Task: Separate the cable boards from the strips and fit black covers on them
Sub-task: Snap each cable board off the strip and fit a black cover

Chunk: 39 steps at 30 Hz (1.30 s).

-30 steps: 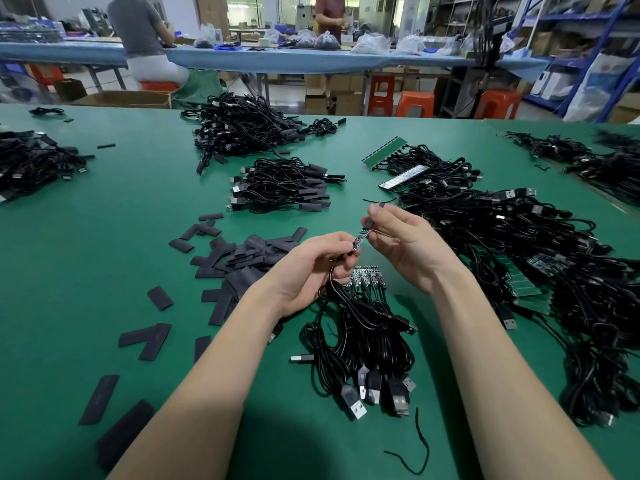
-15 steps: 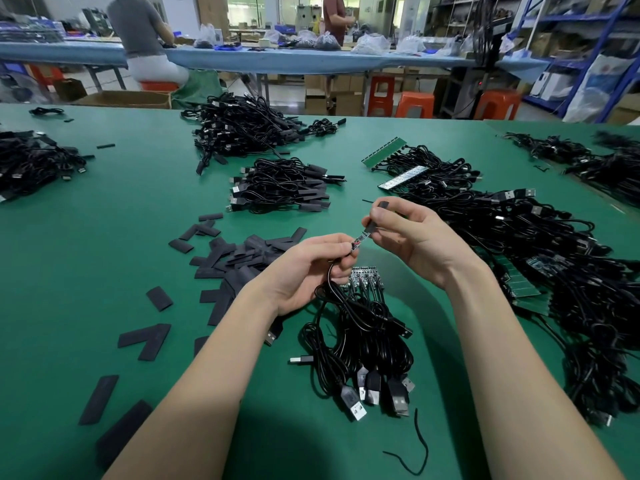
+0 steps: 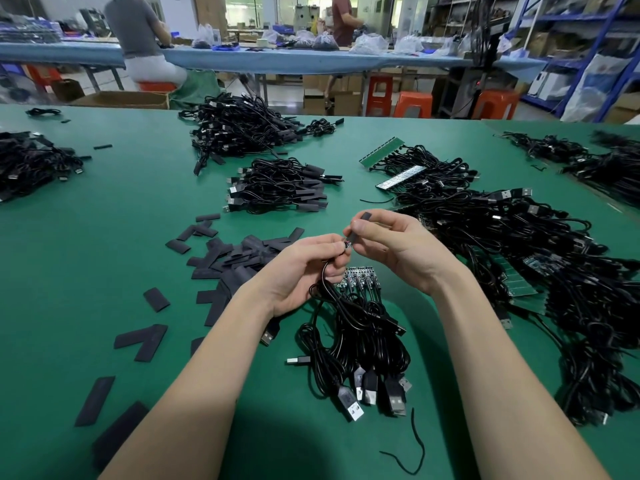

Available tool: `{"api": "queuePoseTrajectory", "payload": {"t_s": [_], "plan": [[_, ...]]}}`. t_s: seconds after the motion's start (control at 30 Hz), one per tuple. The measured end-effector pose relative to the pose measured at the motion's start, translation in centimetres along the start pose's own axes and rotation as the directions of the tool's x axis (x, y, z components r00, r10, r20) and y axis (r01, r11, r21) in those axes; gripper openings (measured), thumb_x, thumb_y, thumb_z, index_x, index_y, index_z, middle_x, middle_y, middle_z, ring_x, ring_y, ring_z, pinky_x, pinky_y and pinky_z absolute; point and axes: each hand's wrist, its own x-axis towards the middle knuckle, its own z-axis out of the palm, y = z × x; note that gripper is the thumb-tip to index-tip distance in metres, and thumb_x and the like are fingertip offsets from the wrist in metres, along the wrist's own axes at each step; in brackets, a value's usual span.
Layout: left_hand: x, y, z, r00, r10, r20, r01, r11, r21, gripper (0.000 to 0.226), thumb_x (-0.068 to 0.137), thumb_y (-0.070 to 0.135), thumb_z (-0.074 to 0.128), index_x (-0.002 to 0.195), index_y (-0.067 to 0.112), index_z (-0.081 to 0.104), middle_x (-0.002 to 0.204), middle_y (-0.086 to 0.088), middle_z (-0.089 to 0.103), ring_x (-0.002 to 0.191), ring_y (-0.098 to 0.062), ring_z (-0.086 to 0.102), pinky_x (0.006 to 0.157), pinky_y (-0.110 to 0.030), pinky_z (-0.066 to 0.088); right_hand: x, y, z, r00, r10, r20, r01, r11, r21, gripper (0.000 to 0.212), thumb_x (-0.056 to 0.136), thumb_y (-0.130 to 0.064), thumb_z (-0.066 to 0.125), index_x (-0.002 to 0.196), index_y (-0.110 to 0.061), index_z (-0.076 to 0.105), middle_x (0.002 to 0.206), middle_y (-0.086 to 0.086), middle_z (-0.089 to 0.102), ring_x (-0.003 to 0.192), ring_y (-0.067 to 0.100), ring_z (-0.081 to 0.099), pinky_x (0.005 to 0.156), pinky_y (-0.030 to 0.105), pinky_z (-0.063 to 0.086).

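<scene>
While both forearms reach in over the green table [image 3: 104, 258], the two hands meet just above a bundle of black cables [image 3: 360, 327]. Left hand [image 3: 304, 268]: fingers curled, thumb and forefinger pinching a small cable board [image 3: 347, 244] at its wire end; the board's black lead loops down from the fist into the bundle. Right hand [image 3: 391, 244]: thumb and forefinger pinching a black cover [image 3: 360, 225], held tilted, its lower end at the board's tip; whether the board has entered the sleeve cannot be told, as the fingers hide the joint. Directly under the hands, a short strip of boards [image 3: 358, 277] lies on the table with leads still attached, USB plugs [image 3: 370, 393] fanned out toward the near edge. Left of the hands, a loose heap of flat black covers [image 3: 239, 261], with stragglers scattered toward the near left corner. Beyond the hands, a neat pile of cables [image 3: 280, 190] with sleeved ends; behind it a larger tangled pile [image 3: 242, 129]. To the right, a big sprawl of cables [image 3: 519, 244] on green strips, one bare green strip [image 3: 382, 151] at its far end. Another cable pile [image 3: 27, 164] at the far left edge. A stray bit of black wire [image 3: 417, 445] lies near the right forearm. Background: a blue-topped bench [image 3: 277, 60], a seated person [image 3: 138, 39], orange stools [image 3: 414, 103].
</scene>
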Motion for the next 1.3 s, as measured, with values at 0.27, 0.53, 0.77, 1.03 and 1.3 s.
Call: {"api": "queuePoseTrajectory", "payload": {"t_s": [0.27, 0.53, 0.77, 1.03, 1.3], "plan": [[0.5, -0.1, 0.3, 0.982, 0.075, -0.175, -0.059, 0.994, 0.093, 0.007, 0.098, 0.006, 0.057, 0.104, 0.009, 0.055, 0.078, -0.004, 0.061, 0.061, -0.011, 0.052, 0.060, -0.020, 0.047, -0.1, -0.6, -0.6, 0.998, -0.018, -0.059, 0.016, 1.000, -0.027, 0.021, 0.068, -0.014, 0.081, 0.088, -0.012, 0.079, 0.091, 0.009, 0.074, 0.083, 0.014, 0.071, 0.076, 0.019, 0.056], [0.7, -0.7, 0.9, 0.841, 0.463, -0.279, -0.257, 0.796, 0.548, 0.013, 0.084, 0.002, 0.078, 0.094, 0.009, 0.073, 0.083, -0.004, 0.075, 0.072, -0.016, 0.071, 0.073, -0.024, 0.057, 0.3, 0.2, -1.5, 0.980, 0.029, -0.196, -0.009, 0.995, 0.101, 0.013, 0.070, -0.014, 0.080, 0.082, -0.009, 0.079, 0.085, 0.006, 0.074, 0.076, 0.009, 0.070, 0.070, 0.014, 0.055], [0.7, -1.1, 0.8, 0.807, 0.522, -0.275, -0.288, 0.755, 0.589, 0.010, 0.082, 0.005, 0.081, 0.089, 0.012, 0.080, 0.076, -0.006, 0.076, 0.070, -0.016, 0.072, 0.072, -0.022, 0.056, 0.4, 0.6, -1.5, 0.984, 0.047, -0.173, -0.027, 0.992, 0.121, 0.016, 0.074, -0.013, 0.080, 0.088, -0.006, 0.076, 0.089, 0.006, 0.074, 0.076, 0.009, 0.070, 0.071, 0.014, 0.056], [0.7, -1.3, 0.6, 0.816, 0.522, -0.249, -0.303, 0.752, 0.586, 0.015, 0.082, 0.006, 0.081, 0.086, 0.020, 0.080, 0.076, -0.004, 0.076, 0.070, -0.015, 0.072, 0.071, -0.021, 0.055, 0.3, 0.7, -1.2, 0.985, 0.067, -0.159, -0.049, 0.992, 0.117, 0.019, 0.073, -0.012, 0.078, 0.091, -0.004, 0.075, 0.088, 0.007, 0.074, 0.075, 0.010, 0.069, 0.071, 0.014, 0.056], [0.6, -1.1, 0.7, 0.813, 0.524, -0.254, -0.336, 0.779, 0.530, 0.017, 0.079, 0.003, 0.083, 0.084, 0.016, 0.073, 0.078, -0.008, 0.076, 0.070, -0.021, 0.073, 0.070, -0.025, 0.058, 0.1, 1.0, -1.0, 0.992, 0.079, -0.101, -0.067, 0.990, 0.121, 0.010, 0.073, -0.012, 0.079, 0.083, -0.010, 0.080, 0.089, 0.006, 0.076, 0.077, 0.010, 0.072, 0.070, 0.014, 0.056]]}}
